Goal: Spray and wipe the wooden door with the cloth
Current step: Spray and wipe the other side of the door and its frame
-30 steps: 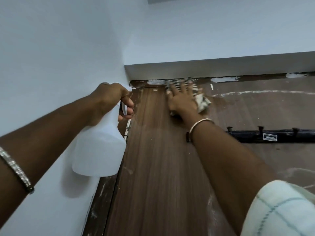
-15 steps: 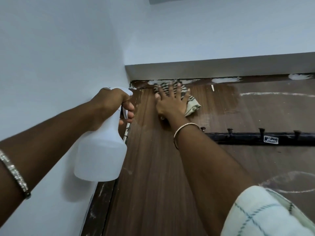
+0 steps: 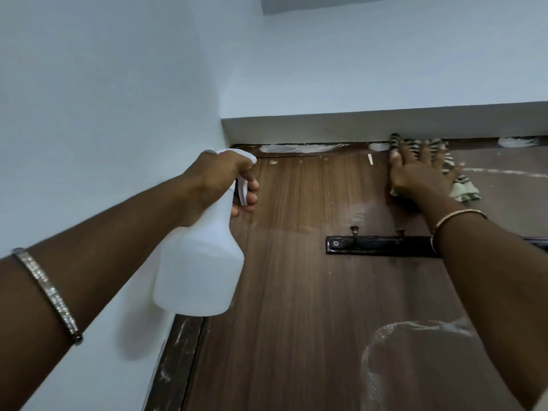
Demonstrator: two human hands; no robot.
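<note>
Two hands are working high on the wooden door (image 3: 290, 307), which is filling the lower right of the view beneath a white lintel (image 3: 355, 127). The striped cloth (image 3: 464, 192) is lying flat against the door's top edge, right of centre, and the right hand (image 3: 418, 176) is pressing it to the wood. That hand's fingers (image 3: 425, 151) are lying straight and spread apart over the cloth, tips reaching the top of the door. A corner of cloth is sticking out on the hand's right side.

The left hand (image 3: 216, 179) is gripping the neck of a white spray bottle (image 3: 198, 271), holding it in the air in front of the door's left edge, well apart from the cloth. Its fingers (image 3: 252, 185) are curling round the trigger (image 3: 242, 191); whether they are squeezing it cannot be told.

Between the hands a damp sheen (image 3: 358, 213) is showing on the wood. A black hook rail (image 3: 379, 246) is sitting just below it, passing behind the right wrist. White smears (image 3: 296, 148) are marking the door's top, and a chalky ring (image 3: 382, 336) is showing lower right. Both wrists are wearing bangles.
</note>
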